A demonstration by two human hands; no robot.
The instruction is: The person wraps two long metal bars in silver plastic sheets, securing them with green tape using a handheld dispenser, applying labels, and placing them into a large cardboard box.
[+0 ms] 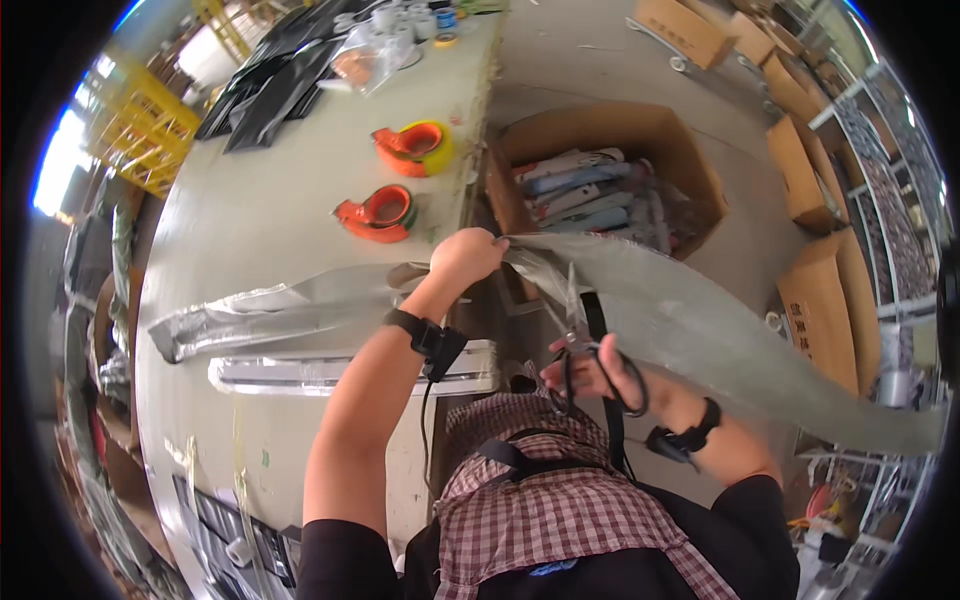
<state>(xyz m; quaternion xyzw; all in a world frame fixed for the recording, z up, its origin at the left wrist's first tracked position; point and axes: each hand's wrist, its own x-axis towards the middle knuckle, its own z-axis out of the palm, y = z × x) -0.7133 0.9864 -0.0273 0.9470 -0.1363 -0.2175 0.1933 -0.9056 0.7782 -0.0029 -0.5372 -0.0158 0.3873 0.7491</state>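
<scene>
My left hand (468,258) is closed on a long sheet of grey plastic film (690,300), gripping it near the table's right edge. One stretch of the film lies across the table to the left; the wider stretch sweeps out to the far right. Black-handled scissors (573,300) are in my right hand (598,374), in front of my checked apron. Their blades point away from me, beside the film, and look nearly closed. Below the film on the table lies a long, flat item in clear wrapping (300,374).
Two orange tape dispensers (385,210) stand on the table (270,200). An open cardboard box (700,170) of wrapped packages is on the floor beyond the film. Black sheets (270,95) and tape rolls are at the table's far end. Cartons (835,310) and shelving line the right.
</scene>
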